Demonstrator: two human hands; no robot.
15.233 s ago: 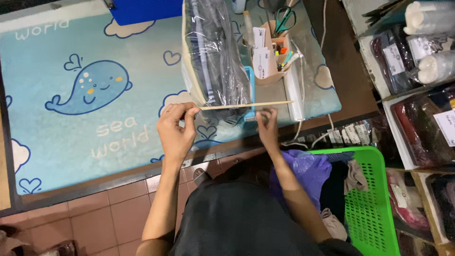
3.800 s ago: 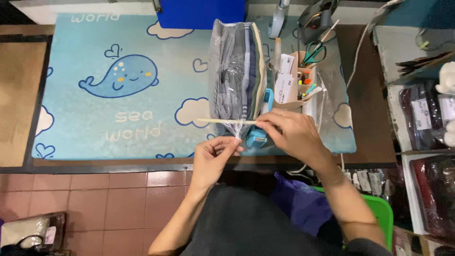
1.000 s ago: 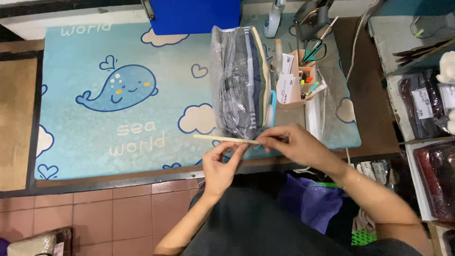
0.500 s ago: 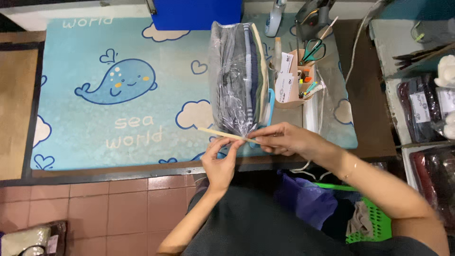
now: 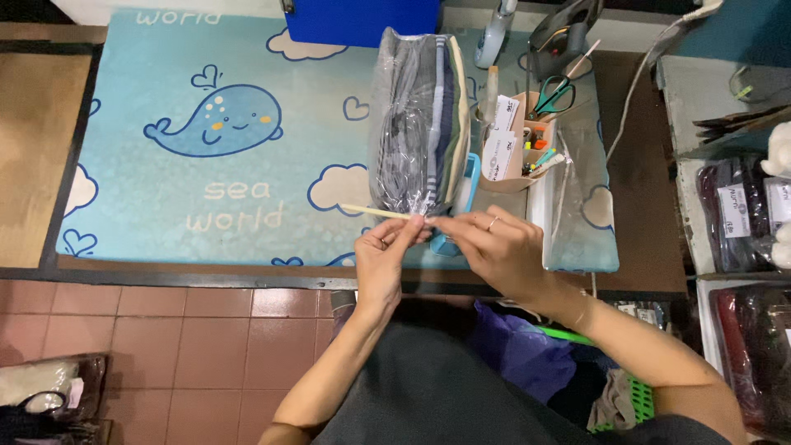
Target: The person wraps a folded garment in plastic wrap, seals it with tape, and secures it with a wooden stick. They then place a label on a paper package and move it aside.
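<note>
Broadly, a blue play mat [image 5: 165,206] with a whale drawing covers the low table, and a clear plastic bag of folded garments [image 5: 418,124] lies on it lengthwise, its open end toward the person. To its right sits a cardboard organiser [image 5: 519,148] of cards and pens, with scissors [image 5: 560,89] behind it; a green basket [image 5: 634,395] stands on the tiled floor. Judgement: closing the bag neatly calls for keeping the gathered film taut and flat against the stick, both hands pulling evenly so the fold does not skew. A thin wooden stick [image 5: 375,212] lies across the bag's near end, jutting left. Left hand [image 5: 383,264]: thumb and forefinger pinched together on the film and stick at the bag mouth, other fingers curled loosely. Right hand [image 5: 498,251]: fingertips closed on the same edge just beside the left, a ring visible on one finger; whether it grips stick or film alone, cannot tell.
</note>
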